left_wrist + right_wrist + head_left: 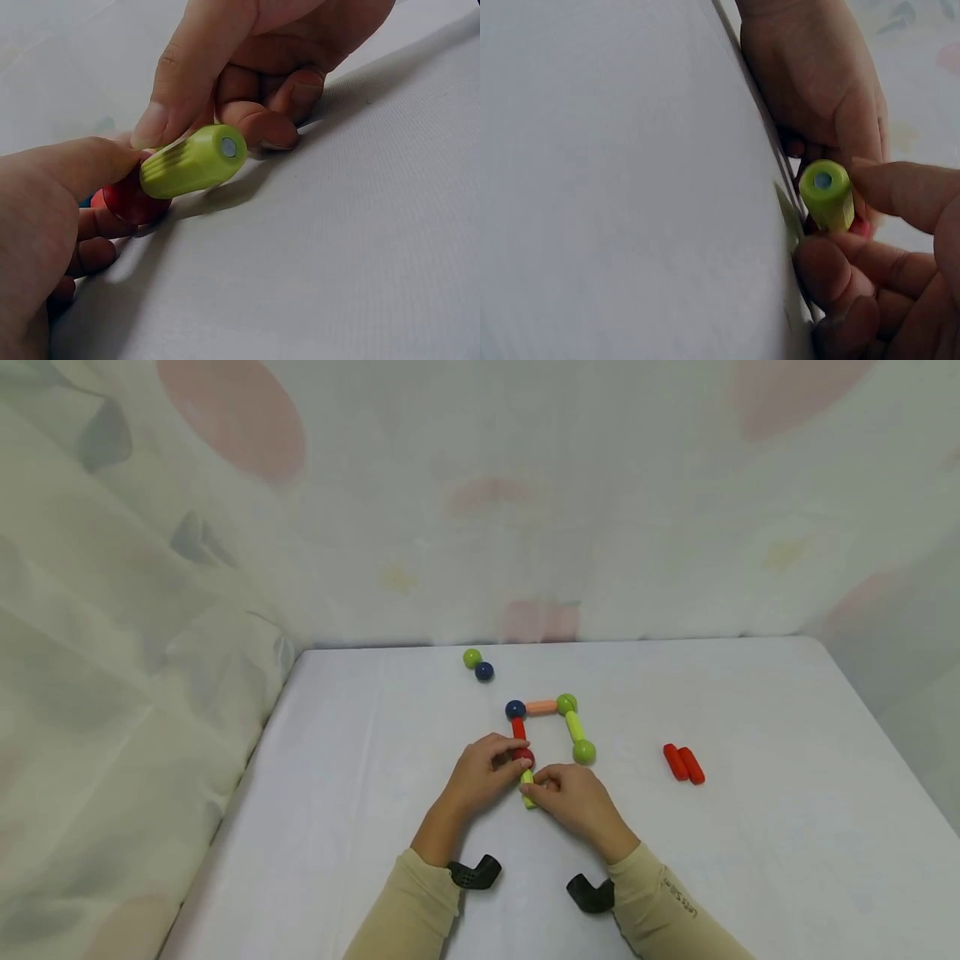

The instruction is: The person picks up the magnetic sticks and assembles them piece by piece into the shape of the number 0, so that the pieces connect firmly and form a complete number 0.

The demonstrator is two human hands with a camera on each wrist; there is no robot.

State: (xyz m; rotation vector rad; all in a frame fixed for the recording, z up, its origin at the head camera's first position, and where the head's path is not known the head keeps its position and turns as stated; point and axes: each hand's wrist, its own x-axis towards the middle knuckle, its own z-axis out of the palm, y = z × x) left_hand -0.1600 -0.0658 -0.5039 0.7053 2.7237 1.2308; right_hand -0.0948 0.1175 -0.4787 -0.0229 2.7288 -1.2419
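Note:
My left hand (pixel 483 772) pinches a red ball (pixel 523 757) between thumb and fingers. A yellow-green magnetic rod (pixel 193 161), with a round metal magnet in its free end, meets that ball. My right hand (pixel 576 797) pinches this rod from its right side, thumb and forefinger on it in the right wrist view. From the red ball a red rod (pixel 518 728) runs up to a dark blue ball (pixel 515 709). An orange rod (pixel 542 707) links that to a green ball (pixel 567 703), and a yellow-green rod (pixel 574 726) leads down to another green ball (pixel 584 752).
Two loose red rods (pixel 684 764) lie side by side at the right. Toward the back edge of the white table (pixel 360 735) sit a loose green ball (pixel 472 657) and a dark blue ball (pixel 484 672). Patterned cloth (pixel 600 510) hangs behind the table and at its sides.

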